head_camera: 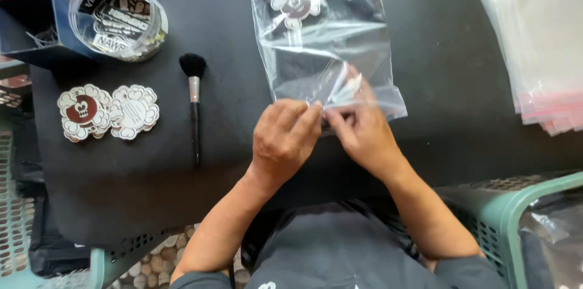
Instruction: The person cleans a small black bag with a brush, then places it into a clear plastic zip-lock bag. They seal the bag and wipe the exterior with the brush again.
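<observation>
A clear plastic zip bag (325,52) lies on the black mat (455,70), with a cloud-shaped sticker (296,2) inside near its far end. My left hand (283,137) and my right hand (362,128) meet at the bag's near edge, fingers pinched on the bag's opening strip. Both hands grip the bag's near end, and my fingers hide part of that strip.
A black makeup brush (194,104) lies left of my hands. Two cloud-shaped stickers (108,112) sit further left. A round clear tub (118,16) rests on a dark box (30,28). A stack of clear bags (534,40) is at the right. Green crates (516,204) stand below.
</observation>
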